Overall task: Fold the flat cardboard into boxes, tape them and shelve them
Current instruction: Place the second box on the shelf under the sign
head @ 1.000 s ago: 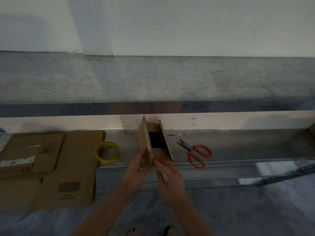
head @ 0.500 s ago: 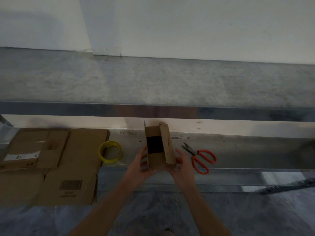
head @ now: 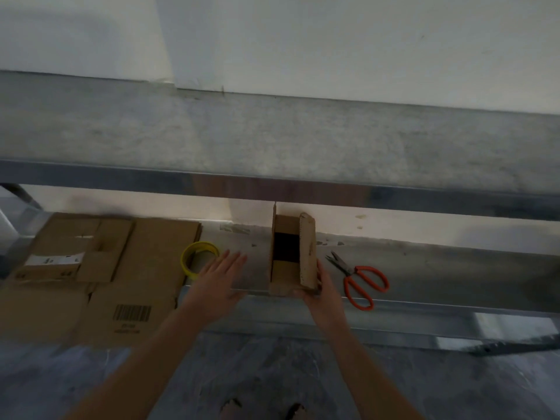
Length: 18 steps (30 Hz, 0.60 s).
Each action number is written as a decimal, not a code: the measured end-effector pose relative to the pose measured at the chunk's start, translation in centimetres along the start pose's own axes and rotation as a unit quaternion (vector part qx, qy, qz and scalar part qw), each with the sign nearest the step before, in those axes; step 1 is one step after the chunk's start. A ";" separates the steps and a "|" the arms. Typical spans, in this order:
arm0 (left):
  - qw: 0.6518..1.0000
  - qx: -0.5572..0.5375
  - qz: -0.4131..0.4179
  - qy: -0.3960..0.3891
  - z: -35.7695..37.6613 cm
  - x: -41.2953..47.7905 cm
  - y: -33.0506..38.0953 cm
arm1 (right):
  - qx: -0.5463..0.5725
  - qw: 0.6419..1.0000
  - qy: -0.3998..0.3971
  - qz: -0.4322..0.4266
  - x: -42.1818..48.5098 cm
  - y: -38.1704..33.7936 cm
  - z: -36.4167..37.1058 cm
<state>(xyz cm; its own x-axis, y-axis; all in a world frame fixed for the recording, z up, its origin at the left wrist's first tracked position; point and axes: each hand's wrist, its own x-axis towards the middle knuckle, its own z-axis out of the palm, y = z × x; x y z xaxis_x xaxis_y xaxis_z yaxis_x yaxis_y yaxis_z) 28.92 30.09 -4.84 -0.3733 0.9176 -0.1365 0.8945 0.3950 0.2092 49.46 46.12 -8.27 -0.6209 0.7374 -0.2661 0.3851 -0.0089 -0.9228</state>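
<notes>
barcode [head: 132,312] on flat cardboard [head: 100,328]; print [head: 126,328] beneath it too blurred.

Box [head: 307,256]: brown corrugated cardboard, matt; a rough raw edge shows on the right flap.
Flat cardboard [head: 157,256]: the same brown board, matt, with a black printed barcode and a white paper label [head: 54,261].
Tape roll [head: 185,263]: yellow, slightly glossy, plastic-looking.
Scissors [head: 348,270]: dull grey metal blades; smooth orange handles, seemingly plastic-coated.
Upper shelf [head: 272,140]: grey metal, mottled dull top; the front rail has a faint sheen.
Lower shelf [head: 439,268]: grey metal, scuffed and spotted.
Wall [head: 333,40]: pale matt paint.
Floor [head: 272,374]: grey, mottled, smooth-looking.
</notes>
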 end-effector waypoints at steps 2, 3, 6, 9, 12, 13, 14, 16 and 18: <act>0.999 0.038 0.013 0.019 -0.6 -0.7 -0.3 | 0.002 1.000 0.006 -0.019 -0.8 -0.1 -0.3; 0.998 0.049 0.021 0.028 -0.9 -0.9 0.0 | -0.001 1.000 0.008 -0.030 -1.2 -0.2 -0.5; 0.996 0.081 0.036 0.032 -1.5 -1.4 1.7 | -0.010 0.998 0.002 -0.058 -2.6 -0.6 -2.3; 0.995 0.081 0.045 0.046 -1.7 -1.4 4.4 | -0.024 0.996 0.003 -0.082 -4.6 -0.6 -5.6; 0.993 0.073 0.073 0.049 -1.8 -0.5 8.2 | -0.025 0.995 0.046 -0.082 -7.0 0.0 -9.6; 0.993 0.069 0.088 0.049 -1.7 -0.1 9.6 | -0.028 0.994 0.063 -0.090 -7.9 0.2 -10.9; 0.991 0.064 0.105 0.045 -1.6 0.3 11.0 | -0.040 0.992 0.078 -0.095 -8.7 0.5 -12.3; 0.987 0.064 0.148 0.028 -1.4 1.2 13.7 | -0.059 0.989 0.106 -0.086 -10.5 1.0 -14.9; 0.979 0.077 0.186 0.029 -1.2 2.0 16.5 | -0.060 0.986 0.131 -0.088 -12.2 1.8 -17.6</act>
<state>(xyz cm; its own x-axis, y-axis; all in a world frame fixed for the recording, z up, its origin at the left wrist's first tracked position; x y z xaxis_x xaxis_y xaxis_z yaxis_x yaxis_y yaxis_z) 42.61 38.47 -0.53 -0.0244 0.9994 -0.0233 0.9961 0.0263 0.0842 69.73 49.05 -1.78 -0.4927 0.8701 -0.0097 0.3750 0.2023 -0.9047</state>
